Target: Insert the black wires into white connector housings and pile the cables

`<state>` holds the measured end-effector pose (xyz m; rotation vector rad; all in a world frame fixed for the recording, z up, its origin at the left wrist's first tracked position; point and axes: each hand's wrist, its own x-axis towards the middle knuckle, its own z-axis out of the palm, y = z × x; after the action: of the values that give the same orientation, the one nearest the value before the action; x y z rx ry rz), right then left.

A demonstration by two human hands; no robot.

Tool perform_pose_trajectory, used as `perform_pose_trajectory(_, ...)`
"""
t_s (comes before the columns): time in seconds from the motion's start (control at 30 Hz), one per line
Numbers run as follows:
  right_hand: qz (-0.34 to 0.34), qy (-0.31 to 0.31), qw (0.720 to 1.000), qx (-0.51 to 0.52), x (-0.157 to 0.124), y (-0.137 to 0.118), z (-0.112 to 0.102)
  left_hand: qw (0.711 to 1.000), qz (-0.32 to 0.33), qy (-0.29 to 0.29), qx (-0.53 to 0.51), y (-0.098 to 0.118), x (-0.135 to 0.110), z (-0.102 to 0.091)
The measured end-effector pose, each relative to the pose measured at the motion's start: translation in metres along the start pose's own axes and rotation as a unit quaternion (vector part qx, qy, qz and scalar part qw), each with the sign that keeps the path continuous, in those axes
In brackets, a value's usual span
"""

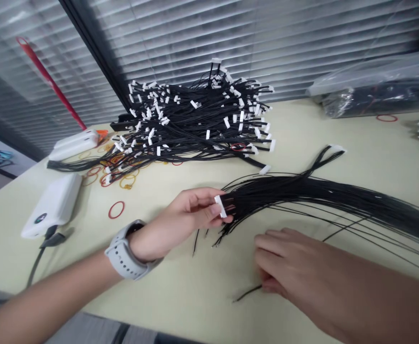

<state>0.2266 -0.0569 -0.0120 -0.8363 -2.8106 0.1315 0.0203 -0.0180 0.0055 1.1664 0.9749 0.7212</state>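
Note:
Between the thumb and fingers of my left hand (198, 208) is a white connector (220, 206), with black wires running from its right side. A long bundle of loose black wires (292, 191) lies right behind it and stretches off to the right. My right hand (281, 260) is closed around a single black wire (248, 292), whose bare end sticks out to the left beneath the fingers. The rest of that wire seems to pass behind the hand toward the bundle. A grey watch (126, 255) is on my left wrist.
A big heap of black cables with white connectors (195, 119) lies against the blinds. Red and yellow rubber bands (116, 209) are scattered at left, near two white power banks (53, 205). A plastic-wrapped bundle (374, 88) rests at the back right.

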Motion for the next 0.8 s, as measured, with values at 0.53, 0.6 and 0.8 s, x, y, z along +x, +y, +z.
perform_pose_trajectory(0.53, 0.040, 0.097, 0.993, -0.059, 0.021, 0.032, 0.021, 0.995, 0.036, 0.010, 0.088, 0.007, 0.006, -0.013)
perform_pose_trajectory(0.6, 0.038, 0.096, 0.993, -0.059, 0.021, 0.032, 0.021, 0.996, 0.026, 0.016, 0.083, 0.006, 0.006, -0.012)
perform_pose_trajectory(0.8, 0.022, 0.138, 0.990, -0.002, 0.025, 0.035, 0.018, 0.996, 0.021, 0.010, 0.085, 0.003, 0.005, -0.011)
